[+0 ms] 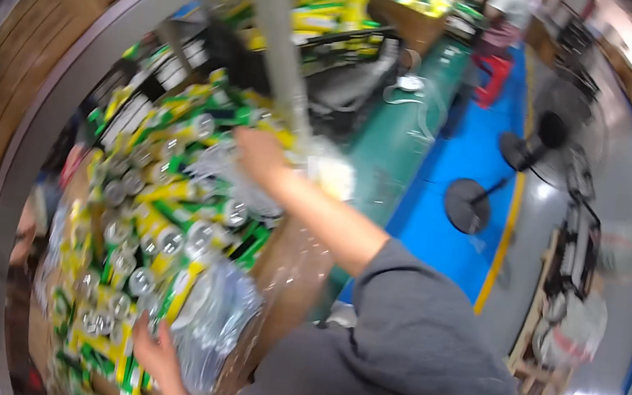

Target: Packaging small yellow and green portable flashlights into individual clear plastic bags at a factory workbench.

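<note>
A large open cardboard box (292,276) holds a heap of green-and-yellow packs (162,191), several with clear, silvery round ends. My left hand (160,356) is low over the near part of the heap, thumb and fingers apart, close to the lower end of one green-and-yellow pack (179,291). Beside that pack lies a stack of clear plastic bags (220,318). My right hand (260,158) reaches across to the far side of the heap, above a crumpled clear bag (226,172). Blur smears its fingers, so any grip there is unclear.
A pale upright post (273,44) rises beside my right hand. Beyond stand a green work surface (387,159), a black crate (344,63) and another cardboard box (408,19) of similar packs. A person (504,29) is at the back. Black fan stands (468,206) are on the right.
</note>
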`<action>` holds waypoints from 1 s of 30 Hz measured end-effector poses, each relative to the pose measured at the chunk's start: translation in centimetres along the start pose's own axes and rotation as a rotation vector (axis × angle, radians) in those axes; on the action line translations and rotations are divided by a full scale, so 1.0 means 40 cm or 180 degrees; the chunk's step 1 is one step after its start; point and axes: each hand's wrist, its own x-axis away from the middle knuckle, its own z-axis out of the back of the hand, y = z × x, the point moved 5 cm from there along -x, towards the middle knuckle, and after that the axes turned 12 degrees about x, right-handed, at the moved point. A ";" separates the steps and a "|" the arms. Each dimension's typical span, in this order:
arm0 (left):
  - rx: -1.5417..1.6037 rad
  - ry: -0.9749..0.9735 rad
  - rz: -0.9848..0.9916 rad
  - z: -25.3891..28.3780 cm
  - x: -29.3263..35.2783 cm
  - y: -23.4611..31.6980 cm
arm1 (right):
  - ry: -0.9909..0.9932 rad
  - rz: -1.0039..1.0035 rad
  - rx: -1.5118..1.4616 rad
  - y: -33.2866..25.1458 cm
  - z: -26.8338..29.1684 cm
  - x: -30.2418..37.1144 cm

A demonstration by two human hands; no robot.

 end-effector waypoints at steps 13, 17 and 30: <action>0.2049 -0.0639 0.0919 -0.016 -0.013 0.053 | -0.0536 0.1574 0.0752 -0.382 0.218 -0.046; 0.1925 -0.0374 0.0963 0.014 0.034 0.047 | 0.1252 0.2248 -0.0976 -0.555 0.419 0.012; 0.2736 -0.0605 0.1083 0.006 0.038 0.038 | -0.2699 0.3880 0.1550 -0.543 0.163 0.319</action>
